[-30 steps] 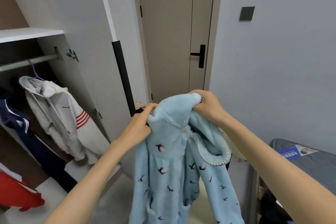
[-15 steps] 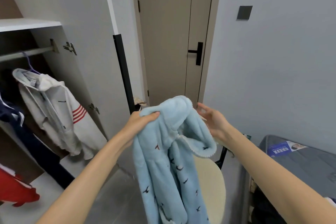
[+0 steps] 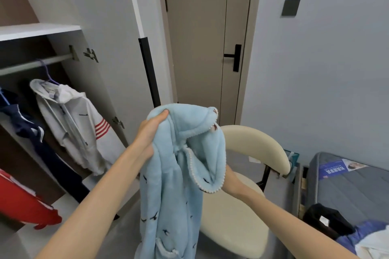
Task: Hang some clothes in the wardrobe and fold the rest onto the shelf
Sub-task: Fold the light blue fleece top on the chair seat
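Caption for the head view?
Left hand grips a light blue robe over a cream chair, beside the open wardrobe.

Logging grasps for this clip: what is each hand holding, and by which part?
The left hand grips the light blue fleece robe at its top, near the collar. The right hand is hidden behind the robe, so its hold cannot be told.

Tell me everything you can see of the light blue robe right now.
The light blue robe looks like soft fleece, printed with small dark birds, with white beaded trim along its hood or collar edge. It hangs limp in front of the cream chair. The left hand grips its top; the right hand is mostly hidden behind it.
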{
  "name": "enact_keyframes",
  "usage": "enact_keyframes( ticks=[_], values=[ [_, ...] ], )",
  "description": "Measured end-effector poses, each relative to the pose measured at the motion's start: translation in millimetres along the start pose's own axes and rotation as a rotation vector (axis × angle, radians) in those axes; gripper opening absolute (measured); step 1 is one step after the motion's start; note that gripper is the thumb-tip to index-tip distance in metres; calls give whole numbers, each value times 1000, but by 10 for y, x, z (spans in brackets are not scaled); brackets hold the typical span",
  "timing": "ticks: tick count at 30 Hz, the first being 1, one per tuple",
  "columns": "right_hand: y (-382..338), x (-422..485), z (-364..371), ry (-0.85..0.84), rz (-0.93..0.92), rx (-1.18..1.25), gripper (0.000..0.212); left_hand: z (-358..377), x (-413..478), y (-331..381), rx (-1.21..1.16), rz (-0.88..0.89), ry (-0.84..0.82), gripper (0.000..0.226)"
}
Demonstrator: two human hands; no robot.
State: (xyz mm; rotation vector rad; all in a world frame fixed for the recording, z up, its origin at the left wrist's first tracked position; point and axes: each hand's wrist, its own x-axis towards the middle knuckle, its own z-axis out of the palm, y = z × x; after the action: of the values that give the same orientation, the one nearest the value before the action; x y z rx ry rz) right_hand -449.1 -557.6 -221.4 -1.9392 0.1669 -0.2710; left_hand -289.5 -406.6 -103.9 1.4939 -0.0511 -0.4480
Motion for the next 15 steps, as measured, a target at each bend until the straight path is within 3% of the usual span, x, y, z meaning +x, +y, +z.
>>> enact_keyframes(
  ticks=[4, 6, 7, 9, 11, 15],
  values=[
    [-251, 192, -56, 267, -61, 115, 27, -305, 142, 31, 130, 164, 245, 48],
    [-463, 344, -99, 428, -76, 135, 10, -414, 172, 10, 281, 250, 296, 44],
    [-563, 415, -118, 493, -74, 143, 20, -449, 178, -6, 350, 276, 311, 42],
    [-713, 512, -163, 551, -95, 148, 35, -495, 201, -44, 383, 315, 287, 34],
    [-806, 539, -213, 575, -132, 111, 35, -522, 207, -53, 365, 325, 227, 20],
    [-831, 468, -321, 627, -114, -10, 30, -517, 141, -103, 489, 424, 141, 41]
  ],
)
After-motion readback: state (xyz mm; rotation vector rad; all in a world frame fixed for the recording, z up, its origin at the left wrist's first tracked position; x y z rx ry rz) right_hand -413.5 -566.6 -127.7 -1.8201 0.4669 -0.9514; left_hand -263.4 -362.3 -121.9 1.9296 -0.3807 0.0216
